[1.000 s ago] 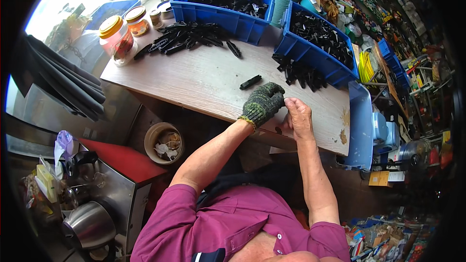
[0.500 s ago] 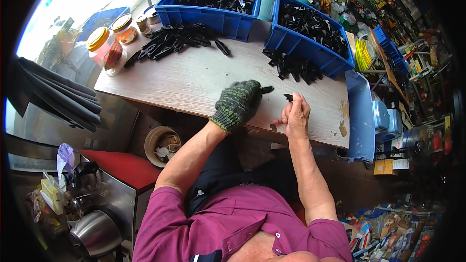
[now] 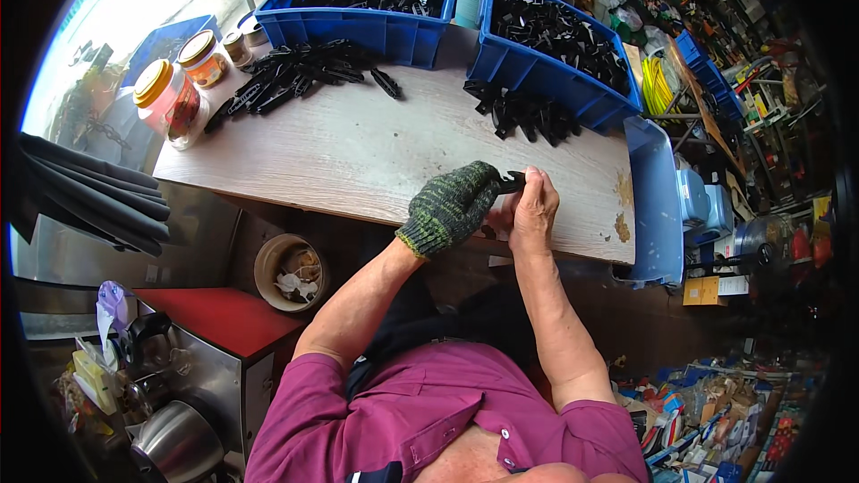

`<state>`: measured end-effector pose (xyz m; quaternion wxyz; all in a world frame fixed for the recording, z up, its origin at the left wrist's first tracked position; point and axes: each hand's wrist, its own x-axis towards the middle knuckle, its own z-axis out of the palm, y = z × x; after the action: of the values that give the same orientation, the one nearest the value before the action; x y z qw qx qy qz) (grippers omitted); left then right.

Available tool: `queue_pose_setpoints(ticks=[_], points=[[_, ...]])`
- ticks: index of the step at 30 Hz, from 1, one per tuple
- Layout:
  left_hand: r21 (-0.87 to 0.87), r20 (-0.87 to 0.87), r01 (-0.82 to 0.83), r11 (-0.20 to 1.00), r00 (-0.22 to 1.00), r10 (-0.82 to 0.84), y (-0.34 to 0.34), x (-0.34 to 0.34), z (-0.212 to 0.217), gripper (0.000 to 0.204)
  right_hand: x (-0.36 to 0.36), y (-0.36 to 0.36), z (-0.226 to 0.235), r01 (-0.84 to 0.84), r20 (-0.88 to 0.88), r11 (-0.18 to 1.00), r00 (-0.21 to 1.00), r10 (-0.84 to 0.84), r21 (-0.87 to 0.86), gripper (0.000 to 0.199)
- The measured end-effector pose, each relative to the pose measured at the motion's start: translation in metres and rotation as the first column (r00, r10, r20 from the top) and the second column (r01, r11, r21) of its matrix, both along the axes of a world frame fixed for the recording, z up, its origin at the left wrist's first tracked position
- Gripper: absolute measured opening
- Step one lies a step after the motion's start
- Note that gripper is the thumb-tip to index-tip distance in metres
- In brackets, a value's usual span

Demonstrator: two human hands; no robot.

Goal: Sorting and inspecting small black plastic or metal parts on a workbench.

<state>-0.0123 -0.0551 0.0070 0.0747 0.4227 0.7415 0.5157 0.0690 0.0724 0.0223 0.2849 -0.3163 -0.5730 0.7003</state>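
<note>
Gripping a small black part between both hands, I hold it just above the near edge of the table. My left hand wears a green knit glove, its fingers curled shut around the part's left end. My right hand is bare, with the thumb and fingers pinched on the right end. The two hands touch each other. Much of the part is hidden by the fingers, so I cannot tell its shape. A loose pile of black parts lies farther back on the table, against the right blue bin. A second pile lies before the left blue bin. Two lidded jars stand at the table's far left corner.
</note>
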Motion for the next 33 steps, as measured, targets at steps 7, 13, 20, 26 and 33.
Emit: queue_pose_setpoints(ticks=[7, 13, 20, 26, 33], points=[[0.099, 0.208, -0.107, 0.989, 0.975, 0.085, 0.032, 0.023, -0.002, 0.035, -0.002, 0.006, -0.018, 0.095, -0.084, 0.945, 0.994, -0.072, 0.313, 0.031], [0.165, 0.104, -0.077, 0.983, 0.993, 0.060, 0.045, 0.028, -0.011, 0.036, 0.005, 0.021, -0.026, 0.129, -0.113, 0.942, 0.989, -0.098, 0.309, 0.032], [-0.089, -0.347, -0.517, 0.851, 0.817, 0.460, -0.003, -0.087, 0.011, 0.033, 0.008, 0.064, 0.013, 0.278, -0.010, 0.937, 0.958, -0.287, -0.211, 0.032], [-0.310, -0.546, -0.626, 0.716, 0.733, 0.406, -0.025, -0.136, 0.009, 0.029, 0.023, 0.147, 0.019, 0.646, 0.095, 0.763, 0.761, -0.642, -0.024, 0.034], [-0.266, -0.531, -0.643, 0.718, 0.720, 0.447, -0.024, -0.144, -0.001, 0.028, -0.004, 0.143, 0.000, 0.256, 0.263, 0.967, 0.933, -0.246, -0.002, 0.031]])
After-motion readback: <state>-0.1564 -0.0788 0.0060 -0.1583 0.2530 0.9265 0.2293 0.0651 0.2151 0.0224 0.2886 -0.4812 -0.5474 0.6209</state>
